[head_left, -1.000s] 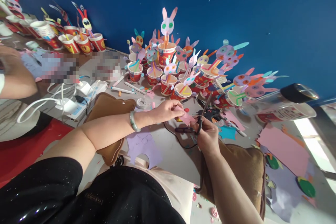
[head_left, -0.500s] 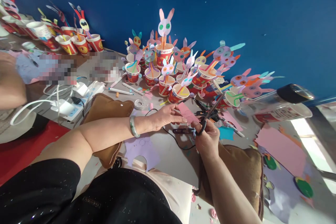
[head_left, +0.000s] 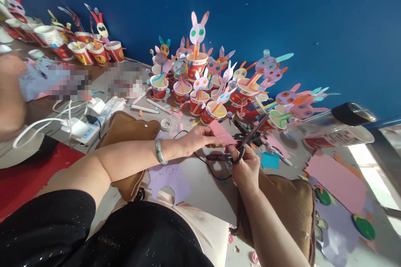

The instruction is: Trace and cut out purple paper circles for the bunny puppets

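Note:
A small piece of pink paper [head_left: 220, 131] is pinched between the thumb and fingers of my left hand [head_left: 196, 139], which wears a bracelet at the wrist. My right hand [head_left: 247, 166] is closed around the dark handles of a pair of scissors [head_left: 254, 130], whose blades point up and away to the right. The paper's lower right corner lies by my right thumb. Beneath my hands, a black cord [head_left: 209, 167] curves over the table. Purple paper [head_left: 177, 183] with rounded cut-outs lies closer to my body.
Several red paper cups [head_left: 197, 102] with paper rabbits crowd along the blue wall. Brown cushions [head_left: 290, 200] flank my arms. A power strip [head_left: 89, 123] with white cables lies left; a clear bottle [head_left: 316, 125] and pink sheet [head_left: 338, 181] are right. Another person's arm [head_left: 11, 100] reaches in at far left.
The pink paper has turned and shifted slightly left in my left hand, whose fingers have drawn into a tighter pinch. The other person's arm at the far left has moved.

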Demonstrator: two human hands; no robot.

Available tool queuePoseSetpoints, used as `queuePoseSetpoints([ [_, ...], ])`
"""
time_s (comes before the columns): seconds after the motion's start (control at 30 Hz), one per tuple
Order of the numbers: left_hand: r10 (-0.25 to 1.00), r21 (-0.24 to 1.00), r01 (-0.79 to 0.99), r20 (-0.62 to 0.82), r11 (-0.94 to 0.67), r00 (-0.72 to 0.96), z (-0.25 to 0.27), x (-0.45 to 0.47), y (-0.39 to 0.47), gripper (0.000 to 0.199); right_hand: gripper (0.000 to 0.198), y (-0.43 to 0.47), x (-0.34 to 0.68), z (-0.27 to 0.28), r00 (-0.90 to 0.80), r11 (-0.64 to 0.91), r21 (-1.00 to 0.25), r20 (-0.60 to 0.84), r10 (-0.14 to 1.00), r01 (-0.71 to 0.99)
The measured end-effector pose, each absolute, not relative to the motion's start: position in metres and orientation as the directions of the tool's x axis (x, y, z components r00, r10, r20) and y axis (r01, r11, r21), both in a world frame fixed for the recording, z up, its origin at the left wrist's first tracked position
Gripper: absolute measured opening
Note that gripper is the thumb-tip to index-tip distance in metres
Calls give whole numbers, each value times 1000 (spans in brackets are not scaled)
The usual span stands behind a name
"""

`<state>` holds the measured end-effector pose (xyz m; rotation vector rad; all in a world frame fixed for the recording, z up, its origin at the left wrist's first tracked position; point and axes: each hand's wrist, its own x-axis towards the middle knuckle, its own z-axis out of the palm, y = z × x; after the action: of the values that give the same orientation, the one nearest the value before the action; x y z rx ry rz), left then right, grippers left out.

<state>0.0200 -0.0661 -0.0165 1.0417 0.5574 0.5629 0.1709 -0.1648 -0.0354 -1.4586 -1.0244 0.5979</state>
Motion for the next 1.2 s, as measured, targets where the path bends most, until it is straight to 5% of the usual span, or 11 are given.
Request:
queuePoseSetpoints([
  [0.27, 753, 880, -279, -124, 385, 646, 3, 11, -51, 25, 38, -167, 172, -26, 270, 156, -919, 264, 926, 363],
  [0.6, 750, 867, -318, -90, 383, 656, 3, 11, -53, 26, 47, -167, 173, -34, 111, 87, -906, 145, 983, 414],
  [1.2, 735, 879, -289, -97, 380, 671, -7, 15, -60, 24, 51, -169, 167, -29, 82, 90, -916, 131, 988, 391],
])
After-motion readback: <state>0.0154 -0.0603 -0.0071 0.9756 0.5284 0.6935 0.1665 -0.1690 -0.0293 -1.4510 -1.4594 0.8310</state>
